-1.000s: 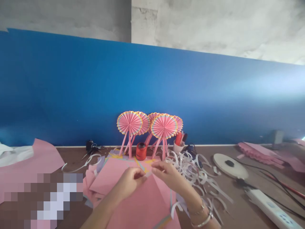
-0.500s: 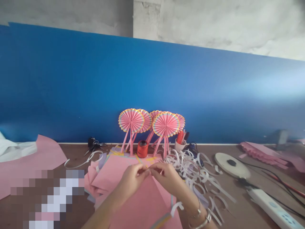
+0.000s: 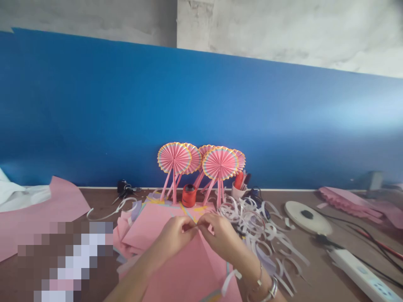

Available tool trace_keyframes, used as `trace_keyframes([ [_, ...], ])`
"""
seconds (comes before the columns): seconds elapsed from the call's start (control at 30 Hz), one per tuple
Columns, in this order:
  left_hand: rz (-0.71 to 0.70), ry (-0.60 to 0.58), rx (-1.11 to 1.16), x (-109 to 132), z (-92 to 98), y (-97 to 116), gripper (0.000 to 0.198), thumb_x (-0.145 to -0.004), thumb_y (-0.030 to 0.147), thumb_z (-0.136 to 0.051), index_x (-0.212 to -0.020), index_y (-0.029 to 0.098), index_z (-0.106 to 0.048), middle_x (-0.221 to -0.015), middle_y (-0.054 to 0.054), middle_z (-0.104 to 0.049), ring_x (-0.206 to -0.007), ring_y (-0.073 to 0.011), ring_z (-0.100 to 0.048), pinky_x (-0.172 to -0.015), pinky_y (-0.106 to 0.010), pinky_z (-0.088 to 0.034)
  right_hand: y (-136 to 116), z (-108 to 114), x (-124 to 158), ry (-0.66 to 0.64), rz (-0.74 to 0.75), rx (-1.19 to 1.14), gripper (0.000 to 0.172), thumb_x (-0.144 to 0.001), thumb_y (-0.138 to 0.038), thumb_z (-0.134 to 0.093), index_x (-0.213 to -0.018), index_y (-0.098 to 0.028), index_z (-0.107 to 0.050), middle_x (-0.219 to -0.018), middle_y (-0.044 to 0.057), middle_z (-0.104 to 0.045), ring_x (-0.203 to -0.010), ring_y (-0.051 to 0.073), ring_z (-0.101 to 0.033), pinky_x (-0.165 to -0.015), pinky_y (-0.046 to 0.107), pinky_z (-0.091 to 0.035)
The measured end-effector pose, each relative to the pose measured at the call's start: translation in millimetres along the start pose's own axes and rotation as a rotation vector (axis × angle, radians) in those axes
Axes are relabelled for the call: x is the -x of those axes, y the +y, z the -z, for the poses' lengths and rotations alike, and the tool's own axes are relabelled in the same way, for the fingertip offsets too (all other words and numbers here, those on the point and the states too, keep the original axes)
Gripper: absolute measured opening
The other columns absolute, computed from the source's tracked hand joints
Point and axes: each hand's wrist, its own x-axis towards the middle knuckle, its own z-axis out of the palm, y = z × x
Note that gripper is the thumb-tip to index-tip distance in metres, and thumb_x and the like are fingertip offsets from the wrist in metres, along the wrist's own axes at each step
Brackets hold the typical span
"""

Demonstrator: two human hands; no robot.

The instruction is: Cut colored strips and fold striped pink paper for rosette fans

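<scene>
My left hand (image 3: 178, 235) and my right hand (image 3: 218, 235) meet fingertip to fingertip in front of me, both pinched closed. Right at the pinch is the upper corner of a pink paper sheet (image 3: 185, 268), whose edge slants down from the fingers. Fingers cover the exact spot being gripped. More pink paper (image 3: 147, 222) lies stacked under and behind the hands. A strip with grey-blue and yellow bands (image 3: 214, 296) shows at the bottom, near a curled white strip (image 3: 229, 283) beside my right wrist.
Several pleated pink paper fans (image 3: 220, 163) stand at the back. Before them sits a red roll (image 3: 189, 196). Curled white strips (image 3: 267, 226) pile on the right, near a white cup (image 3: 238, 191), a round cream disc (image 3: 307, 217) and a power strip (image 3: 362, 272). Keys (image 3: 126, 189) lie left.
Both hands stay pinched together at the same place, with only slight finger movement. The banded strip at the bottom sits a little lower. The whole view has shifted slightly.
</scene>
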Motion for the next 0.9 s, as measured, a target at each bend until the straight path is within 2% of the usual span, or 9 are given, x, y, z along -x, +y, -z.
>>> trace_keyframes([
  [0.13,-0.018,-0.005,-0.015,1,-0.8,2,0.022,-0.077,0.029,-0.049,-0.075,0.017,-0.067,-0.074,-0.001,-0.068,-0.074,-0.0179,-0.061,-0.063,-0.023,-0.041,-1,0,0,-0.009,-0.005,0.033,0.015,-0.078,-0.010,-0.052,-0.081,-0.018,-0.064,-0.078,0.002,-0.066,-0.074,0.016,-0.058,-0.065,0.024,-0.039],
  [0.27,-0.041,0.070,-0.148,2,-2.3,4,0.021,-0.079,0.026,-0.047,-0.069,0.019,-0.064,-0.070,0.000,-0.067,-0.068,-0.0163,-0.059,-0.059,-0.023,-0.037,-3,-1,1,0.003,-0.004,0.097,0.013,-0.080,-0.011,-0.051,-0.079,-0.018,-0.062,-0.076,0.002,-0.065,-0.073,0.016,-0.058,-0.066,0.025,-0.038],
  [0.43,-0.211,0.204,-0.385,4,-6.5,7,0.020,-0.080,0.017,-0.045,-0.066,0.020,-0.059,-0.067,-0.001,-0.064,-0.069,-0.0172,-0.057,-0.064,-0.027,-0.034,-6,-4,2,0.093,-0.021,0.126,0.015,-0.080,-0.012,-0.046,-0.074,-0.017,-0.059,-0.070,0.003,-0.061,-0.068,0.016,-0.056,-0.063,0.025,-0.036],
  [0.53,-0.276,0.272,-0.467,4,-9.8,5,0.019,-0.082,0.017,-0.044,-0.069,0.020,-0.058,-0.068,-0.002,-0.062,-0.072,-0.0186,-0.056,-0.067,-0.029,-0.033,-5,-10,0,0.137,-0.076,-0.005,0.013,-0.078,-0.014,-0.046,-0.071,-0.017,-0.057,-0.067,0.002,-0.059,-0.064,0.015,-0.053,-0.059,0.024,-0.035],
  [0.67,-0.321,0.322,-0.556,4,-13.5,1,0.022,-0.085,0.017,-0.040,-0.070,0.020,-0.056,-0.069,-0.003,-0.061,-0.074,-0.0200,-0.055,-0.067,-0.031,-0.032,1,-29,-5,0.177,-0.196,-0.301,0.018,-0.079,-0.021,-0.043,-0.063,-0.018,-0.051,-0.059,0.000,-0.053,-0.057,0.013,-0.049,-0.054,0.023,-0.036],
  [0.77,-0.283,0.335,-0.535,4,-13.4,2,0.023,-0.085,0.018,-0.039,-0.069,0.020,-0.055,-0.069,-0.004,-0.061,-0.073,-0.0198,-0.055,-0.067,-0.030,-0.033,10,-41,-8,0.222,-0.233,-0.334,0.019,-0.081,-0.024,-0.041,-0.065,-0.018,-0.050,-0.059,0.000,-0.053,-0.057,0.014,-0.049,-0.053,0.023,-0.037],
  [0.87,-0.162,0.261,-0.417,5,-9.4,5,0.022,-0.083,0.020,-0.040,-0.068,0.021,-0.056,-0.068,-0.002,-0.063,-0.069,-0.0176,-0.056,-0.065,-0.027,-0.034,31,-35,-12,0.355,-0.200,-0.066,0.019,-0.081,-0.021,-0.039,-0.075,-0.016,-0.057,-0.069,0.006,-0.060,-0.067,0.017,-0.053,-0.064,0.028,-0.040],
  [0.9,-0.115,0.218,-0.368,5,-7.3,6,0.023,-0.082,0.020,-0.040,-0.067,0.021,-0.057,-0.067,-0.002,-0.063,-0.067,-0.0168,-0.056,-0.063,-0.026,-0.034,40,-29,-14,0.359,-0.197,0.001,0.021,-0.080,-0.019,-0.039,-0.076,-0.015,-0.059,-0.071,0.007,-0.061,-0.069,0.018,-0.054,-0.066,0.029,-0.040],
])
